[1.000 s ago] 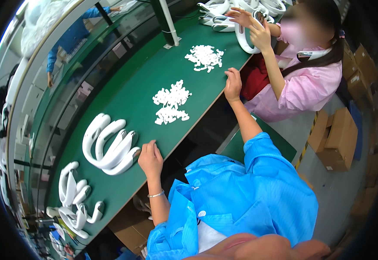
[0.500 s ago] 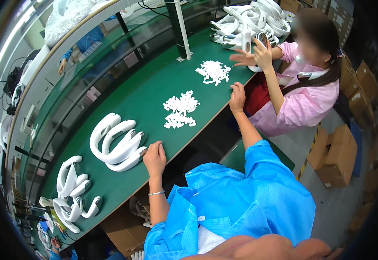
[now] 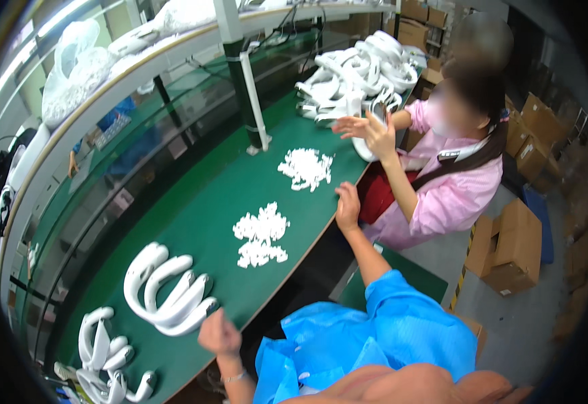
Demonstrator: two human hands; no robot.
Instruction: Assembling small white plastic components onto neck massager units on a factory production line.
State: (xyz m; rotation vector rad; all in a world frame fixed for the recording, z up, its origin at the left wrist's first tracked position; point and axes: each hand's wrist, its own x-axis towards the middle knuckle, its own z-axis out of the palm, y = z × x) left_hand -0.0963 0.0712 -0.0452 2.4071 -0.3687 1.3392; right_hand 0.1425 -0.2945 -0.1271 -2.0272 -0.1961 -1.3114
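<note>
My left hand [image 3: 220, 333] is at the green table's near edge, slightly blurred, its fingers curled in and nothing visible in them. Just beyond it lies a group of white curved neck-band devices [image 3: 162, 289] with shiny grey ends. Farther right, my right hand [image 3: 348, 205] rests on the table edge, holding nothing, with its fingers loosely bent and apart. Two heaps of small white plastic pieces lie nearby: a nearer heap [image 3: 262, 236] between my hands and a farther heap [image 3: 305, 169] beyond my right hand.
More white neck bands [image 3: 105, 350] lie at the near left. A large pile of them [image 3: 358, 77] covers the table's far end. At right, a co-worker in pink [image 3: 452, 182] holds both hands over the edge. A dark post [image 3: 243, 101] stands on the table; cardboard boxes [image 3: 509, 249] sit on the floor.
The view has tilted upward, so the table's contents sit lower in the picture. My left hand has shifted slightly along the edge; my right stays put. The co-worker's hands have come closer together.
</note>
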